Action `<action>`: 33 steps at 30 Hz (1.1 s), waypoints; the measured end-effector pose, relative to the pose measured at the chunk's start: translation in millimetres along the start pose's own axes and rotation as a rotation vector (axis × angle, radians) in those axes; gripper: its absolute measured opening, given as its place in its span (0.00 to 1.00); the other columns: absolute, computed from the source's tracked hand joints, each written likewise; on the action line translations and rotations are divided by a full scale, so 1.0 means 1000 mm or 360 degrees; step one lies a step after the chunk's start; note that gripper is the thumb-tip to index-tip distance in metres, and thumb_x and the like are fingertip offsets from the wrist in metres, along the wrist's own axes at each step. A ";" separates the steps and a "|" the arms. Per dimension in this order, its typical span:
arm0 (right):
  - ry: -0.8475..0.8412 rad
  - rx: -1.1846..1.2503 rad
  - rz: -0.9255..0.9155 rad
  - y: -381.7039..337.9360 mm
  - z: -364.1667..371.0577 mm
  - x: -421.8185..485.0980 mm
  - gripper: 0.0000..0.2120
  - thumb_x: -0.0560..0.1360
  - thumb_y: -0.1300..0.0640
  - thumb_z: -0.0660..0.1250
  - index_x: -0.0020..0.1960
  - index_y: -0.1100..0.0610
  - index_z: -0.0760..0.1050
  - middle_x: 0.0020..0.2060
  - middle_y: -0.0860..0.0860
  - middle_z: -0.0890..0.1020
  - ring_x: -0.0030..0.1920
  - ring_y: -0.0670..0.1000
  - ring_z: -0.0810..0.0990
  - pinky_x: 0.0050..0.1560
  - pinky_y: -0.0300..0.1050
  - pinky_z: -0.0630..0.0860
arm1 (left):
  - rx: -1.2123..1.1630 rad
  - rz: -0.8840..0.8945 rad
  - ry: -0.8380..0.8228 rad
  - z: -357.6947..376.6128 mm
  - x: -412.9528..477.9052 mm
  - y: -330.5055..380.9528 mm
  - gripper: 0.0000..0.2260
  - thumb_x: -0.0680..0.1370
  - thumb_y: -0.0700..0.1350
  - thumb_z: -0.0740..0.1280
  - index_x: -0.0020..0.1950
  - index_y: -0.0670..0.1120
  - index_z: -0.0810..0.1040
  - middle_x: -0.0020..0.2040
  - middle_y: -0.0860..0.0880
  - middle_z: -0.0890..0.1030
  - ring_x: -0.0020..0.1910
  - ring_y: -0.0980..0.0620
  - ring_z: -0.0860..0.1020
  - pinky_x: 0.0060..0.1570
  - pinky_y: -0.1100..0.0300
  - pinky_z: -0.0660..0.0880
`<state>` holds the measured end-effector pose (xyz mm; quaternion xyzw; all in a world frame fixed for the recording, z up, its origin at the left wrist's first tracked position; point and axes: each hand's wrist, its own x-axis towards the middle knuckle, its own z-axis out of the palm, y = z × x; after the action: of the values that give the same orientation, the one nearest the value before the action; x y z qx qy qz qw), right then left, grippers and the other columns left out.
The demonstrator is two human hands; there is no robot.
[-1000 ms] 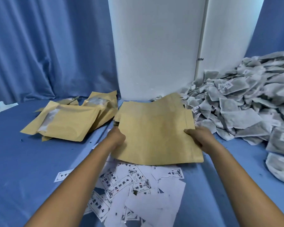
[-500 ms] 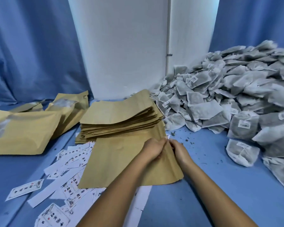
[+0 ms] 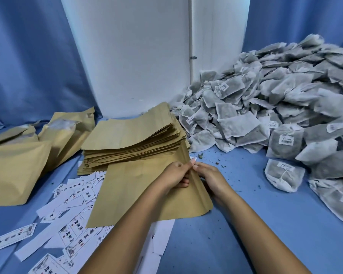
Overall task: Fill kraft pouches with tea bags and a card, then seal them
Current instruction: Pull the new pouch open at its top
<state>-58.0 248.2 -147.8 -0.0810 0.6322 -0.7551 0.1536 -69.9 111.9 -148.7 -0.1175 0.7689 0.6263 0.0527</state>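
Note:
An empty kraft pouch (image 3: 131,190) lies flat in front of me, partly over scattered printed cards (image 3: 73,230). My left hand (image 3: 174,175) and my right hand (image 3: 208,175) meet at its right edge, and both pinch that edge with thumb and fingertips. Behind the pouch rises a stack of empty kraft pouches (image 3: 133,139). A large heap of grey tea bags (image 3: 275,107) covers the right side of the blue table.
Filled kraft pouches (image 3: 14,171) lie at the left, some with clear windows. A white panel (image 3: 131,56) stands at the back between blue curtains. Tea crumbs speckle the blue table surface (image 3: 236,224) near the heap.
Both hands came off the pouch's left and right sides and met at its right edge, where they now pinch it. The pouch lies lower on the cards; my view turned right.

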 end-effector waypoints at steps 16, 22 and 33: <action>0.0221 -0.0055 -0.0023 0.005 -0.008 0.001 0.09 0.72 0.72 0.65 0.50 0.64 0.80 0.45 0.61 0.83 0.43 0.55 0.82 0.50 0.49 0.79 | 0.0657 0.0842 0.0158 -0.002 -0.012 -0.008 0.16 0.75 0.35 0.62 0.59 0.51 0.72 0.42 0.50 0.74 0.32 0.57 0.74 0.40 0.66 0.75; 0.0458 -0.0050 0.0007 0.005 -0.009 0.002 0.08 0.71 0.72 0.67 0.43 0.61 0.77 0.33 0.53 0.80 0.35 0.49 0.79 0.41 0.41 0.77 | 0.1679 0.1485 0.0256 -0.011 -0.020 -0.001 0.14 0.71 0.37 0.64 0.54 0.50 0.73 0.58 0.54 0.69 0.42 0.53 0.72 0.34 0.61 0.67; 0.0419 0.0193 0.0097 0.001 -0.007 -0.001 0.10 0.68 0.75 0.68 0.35 0.62 0.76 0.28 0.56 0.81 0.28 0.51 0.80 0.30 0.41 0.77 | 0.2426 0.1706 -0.0331 -0.012 -0.022 0.047 0.04 0.76 0.43 0.64 0.50 0.46 0.77 0.48 0.49 0.77 0.46 0.46 0.76 0.36 0.57 0.60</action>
<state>-59.6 254.9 -149.7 0.0475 0.6023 -0.7910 0.0967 -59.9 112.0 -96.5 0.3752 0.9149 -0.0983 -0.1117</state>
